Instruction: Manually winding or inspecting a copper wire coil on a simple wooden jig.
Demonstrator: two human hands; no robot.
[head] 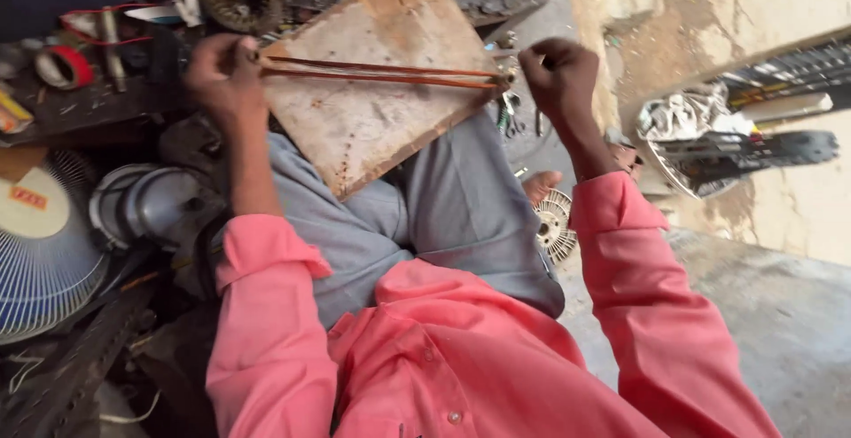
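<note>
Your left hand is closed in a narrow grip on one end of a bundle of copper wire, at the left corner of the wooden board that rests tilted on your lap. Your right hand is closed on the other end, just past the board's right corner. Between the two hands the wire runs taut, as a few thin reddish strands lying close together across the upper part of the board; whether they touch the wood or hang just above it, you cannot tell from here. At the right end the strands meet a small metal piece, too blurred to name.

The board is worn and stained, with a line of small nail marks down toward its lower corner. It sits on your grey trousers, and your pink sleeves are rolled to the forearm.

Beyond the board's far edge lies a dark table crowded with parts: a red tape roll near its left end and a round wound coil just behind your left hand. To your left, on the floor, stand a blue fan grille and a shiny metal housing. Below your right forearm lies a small white fan wheel, and farther right a wire fan guard sits against the wall.
</note>
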